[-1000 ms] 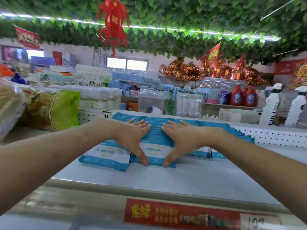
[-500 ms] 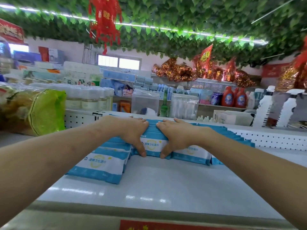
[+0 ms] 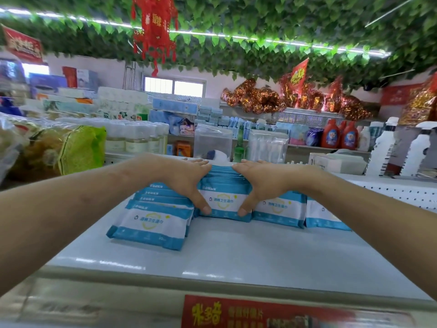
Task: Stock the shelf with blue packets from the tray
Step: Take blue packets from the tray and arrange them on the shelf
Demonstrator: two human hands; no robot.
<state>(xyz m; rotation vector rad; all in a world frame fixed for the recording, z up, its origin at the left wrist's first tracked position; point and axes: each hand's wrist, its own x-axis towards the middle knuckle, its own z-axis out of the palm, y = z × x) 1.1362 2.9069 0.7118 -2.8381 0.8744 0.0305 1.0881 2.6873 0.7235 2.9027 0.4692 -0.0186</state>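
Blue-and-white packets stand in rows on the pale grey shelf (image 3: 236,252). My left hand (image 3: 186,178) and my right hand (image 3: 257,178) clasp the middle row of packets (image 3: 224,202) from both sides, thumbs pressed on the front packet's face and fingers laid over the top. Left of it a row (image 3: 151,223) leans forward, its front packet nearly flat toward me. Two more rows stand to the right, one (image 3: 279,209) beside my right thumb and one (image 3: 324,216) partly behind my right forearm. The tray is not in view.
A green-and-yellow bagged item (image 3: 78,150) lies at the shelf's left. Clear jars (image 3: 132,138), plastic containers (image 3: 212,143) and white bottles (image 3: 383,150) stand behind the perforated back rail (image 3: 390,192). A red price label (image 3: 260,313) runs along the shelf's front edge.
The middle row went from lying flat under my palms to standing upright between my hands, pushed back on the shelf. The left row now leans forward, separate.
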